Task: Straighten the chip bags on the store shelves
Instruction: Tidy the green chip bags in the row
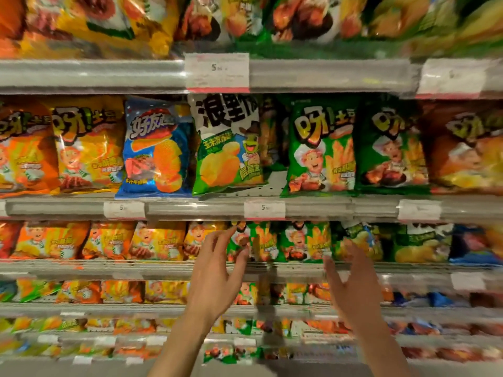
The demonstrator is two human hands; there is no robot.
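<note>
Fingers (239, 257) of my left hand (215, 278) are loosely spread and slightly bent, thumb apart from the rest, grasping nothing; their tips sit right in front of a small green chip bag (261, 244) on the third shelf down, and I cannot tell whether they touch it. My right hand (353, 284) is raised beside it, fingers relaxed and released too, its tips in front of the next green bags (307, 242) along that row. Both forearms come up from the bottom edge, with free air between the two hands and between the wrists. The shelf rail (163, 268) under those bags runs just beneath my fingertips. One level higher, the middle shelf (326, 209) carries bigger bags: I count eight across the front, two orange at the left, a blue bag (155, 151), a white-and-green bag (226, 148) that leans a little, two green ones (324, 148) to its right, and a dark orange one at the far right (that count includes a half-hidden bag behind the white-and-green one). Between the white-and-green bag and the first green one there is a gap where bare shelf floor shows. Three price tags (264, 210) clip to this shelf's front edge, and two larger ones (217, 72) hang on the rail above. The lower rows are too blurred to count.
</note>
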